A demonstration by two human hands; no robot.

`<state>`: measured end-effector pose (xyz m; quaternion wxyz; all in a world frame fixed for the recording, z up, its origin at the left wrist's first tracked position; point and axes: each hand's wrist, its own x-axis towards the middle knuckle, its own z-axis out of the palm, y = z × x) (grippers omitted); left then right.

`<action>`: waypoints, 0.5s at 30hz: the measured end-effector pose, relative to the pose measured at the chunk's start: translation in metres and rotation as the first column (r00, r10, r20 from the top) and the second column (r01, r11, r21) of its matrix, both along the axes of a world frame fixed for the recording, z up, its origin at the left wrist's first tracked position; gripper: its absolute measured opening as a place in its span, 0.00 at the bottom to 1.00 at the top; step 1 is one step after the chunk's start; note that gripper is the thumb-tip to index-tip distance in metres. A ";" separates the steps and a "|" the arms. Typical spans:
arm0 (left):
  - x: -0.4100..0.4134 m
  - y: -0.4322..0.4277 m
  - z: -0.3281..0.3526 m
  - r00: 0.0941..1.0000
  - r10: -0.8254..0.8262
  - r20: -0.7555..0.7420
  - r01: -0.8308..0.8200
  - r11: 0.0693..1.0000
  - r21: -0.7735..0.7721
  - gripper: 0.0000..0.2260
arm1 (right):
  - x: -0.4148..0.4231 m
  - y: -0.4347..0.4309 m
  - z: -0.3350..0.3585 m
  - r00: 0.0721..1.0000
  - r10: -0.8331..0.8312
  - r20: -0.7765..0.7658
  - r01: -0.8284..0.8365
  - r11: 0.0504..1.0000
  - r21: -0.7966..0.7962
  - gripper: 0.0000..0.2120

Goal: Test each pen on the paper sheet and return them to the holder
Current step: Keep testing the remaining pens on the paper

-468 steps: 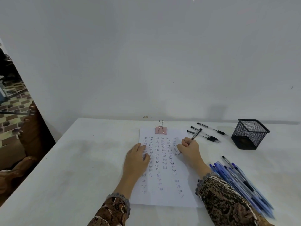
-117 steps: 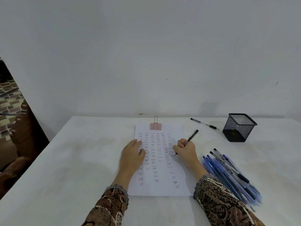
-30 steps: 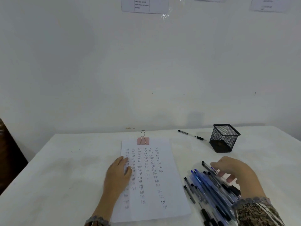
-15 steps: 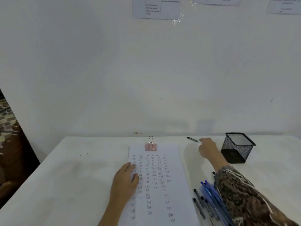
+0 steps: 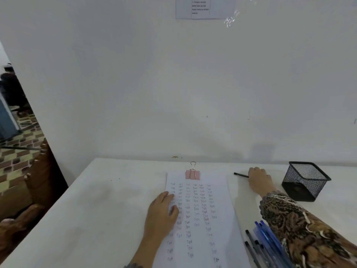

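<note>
While the left hand [image 5: 162, 211] lies flat, fingers straight, on the left edge of the paper sheet [image 5: 218, 229], the right hand [image 5: 257, 179] reaches to the far side of the bench [image 5: 96, 209] and covers one end of a black pen [image 5: 240, 175]. Only the back of that hand faces the camera, so I cannot tell whether its fingers are closed round the pen or merely resting on it. The pen's free end points left, between the sheet and the wall. A black mesh holder [image 5: 305, 182] stands just right of the right hand, and what is inside it is hard to make out through the mesh. The sheet carries columns of small handwritten marks, too small to read surely, and a pink binder clip [image 5: 192, 174] grips its top edge. Near the lower right, a pile of blue pens [image 5: 266, 240] with some dark ones lies beside the sheet, partly hidden under the patterned sleeve [image 5: 301, 225] and cut off by the frame's bottom edge. A taped notice [image 5: 204, 8] on the wall is cut off at the top, its text blurred.
</note>
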<state>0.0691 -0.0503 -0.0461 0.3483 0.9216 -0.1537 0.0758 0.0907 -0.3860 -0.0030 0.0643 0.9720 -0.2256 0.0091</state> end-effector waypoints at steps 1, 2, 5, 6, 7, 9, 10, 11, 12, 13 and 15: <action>0.000 0.000 0.000 1.000 0.000 -0.002 0.000 1.000 0.003 0.19 | -0.001 0.002 0.000 1.000 0.015 0.003 -0.016 1.000 0.019 0.14; 0.000 0.001 -0.001 1.000 -0.001 -0.005 0.001 1.000 0.005 0.19 | -0.001 0.003 -0.002 0.999 0.034 0.010 -0.034 0.999 0.034 0.14; 0.001 0.001 -0.002 1.000 -0.003 -0.010 0.003 1.000 0.008 0.19 | -0.002 0.008 -0.002 0.996 0.064 0.059 -0.070 0.993 0.097 0.13; 0.001 0.001 -0.002 1.000 -0.004 -0.014 0.004 1.000 0.007 0.19 | -0.001 0.008 -0.001 0.988 0.068 0.140 -0.093 0.980 0.178 0.13; 0.001 0.001 -0.003 1.000 -0.006 -0.015 0.007 1.000 0.010 0.19 | 0.000 0.010 0.004 0.967 0.044 0.249 -0.123 0.943 0.310 0.12; 0.002 0.001 -0.003 1.000 -0.010 -0.015 0.010 1.000 0.019 0.19 | 0.001 0.019 0.022 0.879 -0.105 0.465 -0.237 0.750 0.618 0.08; 0.002 0.001 -0.003 1.000 -0.010 -0.017 0.010 1.000 0.019 0.19 | -0.002 0.028 0.035 0.845 -0.193 0.498 -0.318 0.568 0.759 0.03; 0.002 0.001 -0.003 1.000 -0.010 -0.018 0.010 1.000 0.019 0.20 | -0.008 0.039 0.051 0.826 -0.263 0.498 -0.400 0.348 0.848 0.06; 0.003 0.001 -0.003 1.000 -0.011 -0.019 0.012 1.000 0.020 0.20 | -0.013 0.048 0.062 0.825 -0.318 0.467 -0.450 0.131 0.883 0.14; 0.002 0.001 -0.002 1.000 -0.014 -0.018 0.014 1.000 0.022 0.20 | -0.020 0.058 0.074 0.832 -0.348 0.432 -0.482 -0.067 0.874 0.21; 0.002 0.001 -0.001 1.000 -0.019 -0.022 0.019 0.999 0.027 0.20 | -0.032 0.076 0.084 0.821 -0.432 0.374 -0.542 -0.381 0.749 0.28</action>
